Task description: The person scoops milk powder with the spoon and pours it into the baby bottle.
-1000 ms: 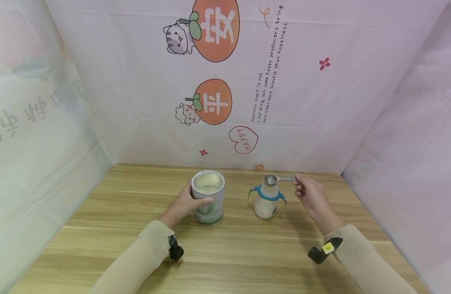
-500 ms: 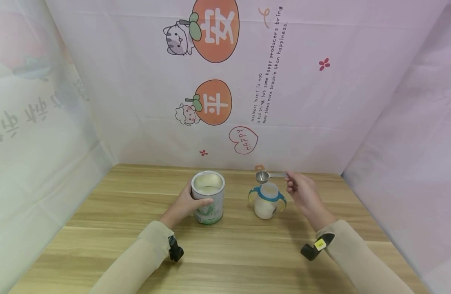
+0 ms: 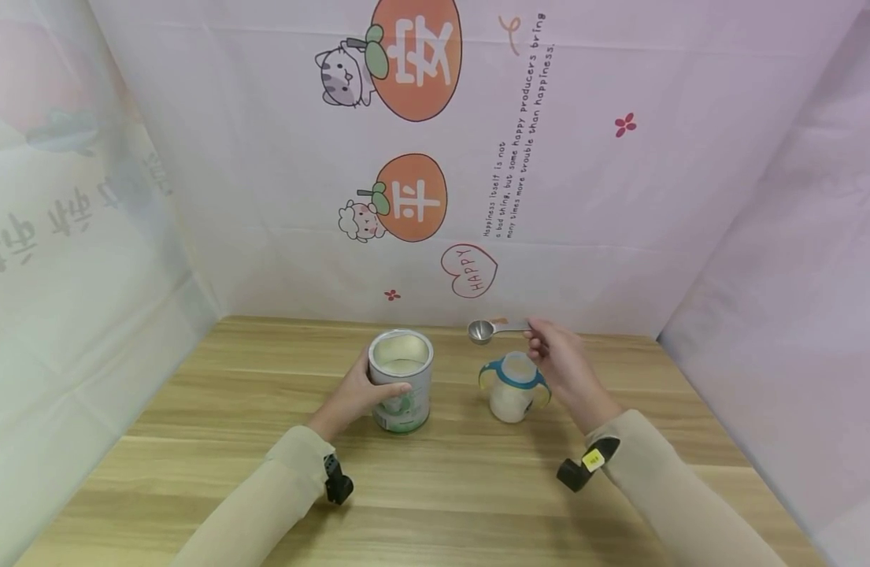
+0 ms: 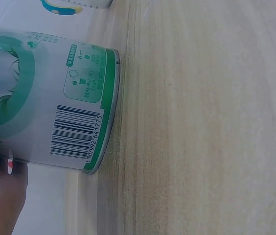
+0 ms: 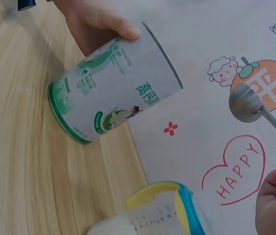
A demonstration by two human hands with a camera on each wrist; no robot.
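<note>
My left hand (image 3: 357, 398) grips the side of a milk powder can (image 3: 409, 402), which stands upright on the table with its top uncovered; pale powder shows inside. Its green-and-white label with a barcode fills part of the left wrist view. Between thumb and fingers, my right hand (image 3: 564, 364) pinches the handle of a metal measuring spoon (image 3: 480, 332), held in the air above and left of the bottle. The baby bottle (image 3: 511, 400), with blue-and-yellow side handles and its mouth uncovered, stands right of the can. White contents show through its clear wall in the right wrist view.
The wood-grain table (image 3: 435, 504) ends at a printed cloth backdrop (image 3: 279, 197) close behind the can and bottle. Cloth walls also rise at left and right. A black camera is strapped to each wrist.
My right hand has carried the measuring spoon from over the bottle's mouth leftward and slightly up, toward the can. The left hand, can and bottle stay where they were.
</note>
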